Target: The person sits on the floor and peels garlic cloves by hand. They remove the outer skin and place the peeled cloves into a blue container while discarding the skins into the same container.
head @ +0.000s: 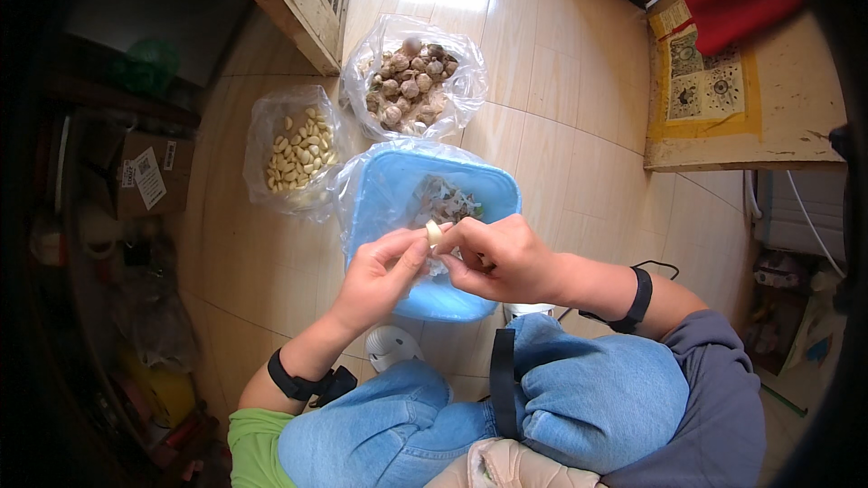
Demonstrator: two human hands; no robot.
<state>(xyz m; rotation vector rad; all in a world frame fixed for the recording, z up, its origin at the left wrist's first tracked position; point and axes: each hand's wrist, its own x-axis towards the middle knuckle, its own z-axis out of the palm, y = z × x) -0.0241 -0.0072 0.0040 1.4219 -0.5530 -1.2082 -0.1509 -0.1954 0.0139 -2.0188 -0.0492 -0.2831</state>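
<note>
Over a blue bin (386,298) lined with clear plastic, my two hands meet at a pale peeled-looking garlic clove (433,233). My left hand (381,272) pinches it between thumb and forefinger. The bent fingers of my right hand (505,254) press against the clove's right side, thumb and forefinger close together. Whether a bit of skin sits between those fingertips is too small to tell. Inside the bin lies a heap of garlic skins (444,200), partly hidden by my hands.
Beyond the bin, a clear plastic bag (468,88) holds whole garlic bulbs (409,87). Left of it, another clear bag (261,139) holds peeled cloves (298,156). A wooden door (298,7) stands at upper left, a cardboard box (152,173) at left, a red cloth (736,0) at upper right.
</note>
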